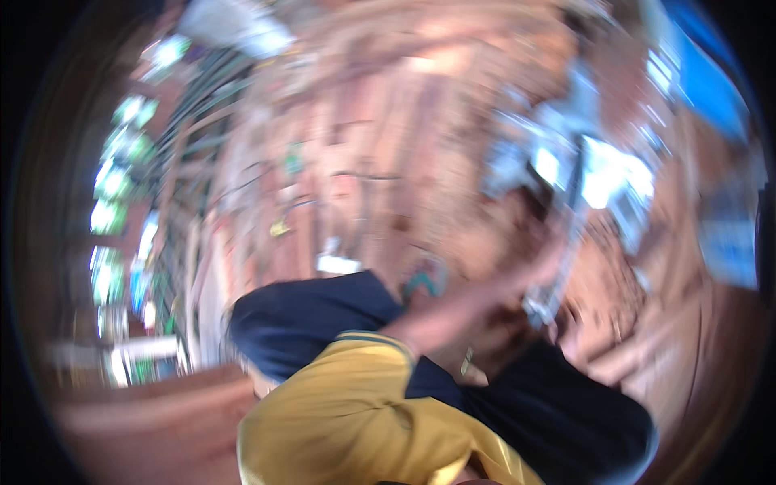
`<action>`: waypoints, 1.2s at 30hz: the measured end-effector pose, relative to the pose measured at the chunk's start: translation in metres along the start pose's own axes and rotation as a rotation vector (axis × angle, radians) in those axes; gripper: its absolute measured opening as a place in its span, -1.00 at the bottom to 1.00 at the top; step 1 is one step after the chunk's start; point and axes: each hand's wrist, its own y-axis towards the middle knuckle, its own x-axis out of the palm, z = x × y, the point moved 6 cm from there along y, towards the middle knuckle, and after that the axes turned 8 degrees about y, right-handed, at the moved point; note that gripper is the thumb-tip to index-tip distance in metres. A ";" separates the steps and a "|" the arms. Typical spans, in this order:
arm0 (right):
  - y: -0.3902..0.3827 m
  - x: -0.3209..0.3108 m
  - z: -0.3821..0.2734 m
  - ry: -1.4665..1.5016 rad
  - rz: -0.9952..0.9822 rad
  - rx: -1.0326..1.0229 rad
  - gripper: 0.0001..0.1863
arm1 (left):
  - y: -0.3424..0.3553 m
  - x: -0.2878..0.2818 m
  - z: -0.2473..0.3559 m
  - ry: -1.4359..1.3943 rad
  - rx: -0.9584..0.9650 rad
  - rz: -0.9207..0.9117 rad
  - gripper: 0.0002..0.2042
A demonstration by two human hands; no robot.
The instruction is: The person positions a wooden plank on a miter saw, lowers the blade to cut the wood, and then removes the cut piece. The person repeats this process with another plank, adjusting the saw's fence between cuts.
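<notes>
Strong motion blur covers the picture. My left arm reaches from a yellow sleeve across to the right, and my left hand is at a long, narrow grey bar-like thing. Its fingers are smeared, so their grip does not show. At the bar's lower end is a shiny metallic part. Beside that, above my dark-clothed right knee, a small skin-coloured patch may be part of my right hand; its fingers cannot be made out.
My bent legs in dark trousers lie below. Reddish-brown planks or boards stretch ahead. Dark bars are stacked at the left. A small white thing lies beyond my left knee. Blue sheeting shows at the far right.
</notes>
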 end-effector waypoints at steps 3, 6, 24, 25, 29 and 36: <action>-0.002 0.005 0.008 0.017 0.074 -0.254 -0.42 | 0.001 0.016 0.008 -0.051 -0.100 -0.044 -0.37; -0.003 0.010 0.015 -0.001 0.117 -0.168 -0.43 | 0.009 0.052 0.008 -0.248 -0.121 -0.325 -0.38; 0.007 0.009 -0.011 -0.022 0.094 -0.113 -0.46 | 0.003 0.064 0.008 -0.399 -0.259 -0.264 -0.28; 0.006 0.008 -0.011 -0.022 0.095 -0.103 -0.46 | 0.003 0.062 0.009 -0.388 -0.275 -0.268 -0.29; 0.004 0.008 -0.015 -0.016 0.084 -0.070 -0.47 | 0.004 0.065 0.008 -0.361 -0.259 -0.173 -0.36; 0.003 0.012 -0.009 -0.012 0.066 -0.065 -0.48 | 0.005 0.104 0.004 -0.228 -0.223 0.049 -0.51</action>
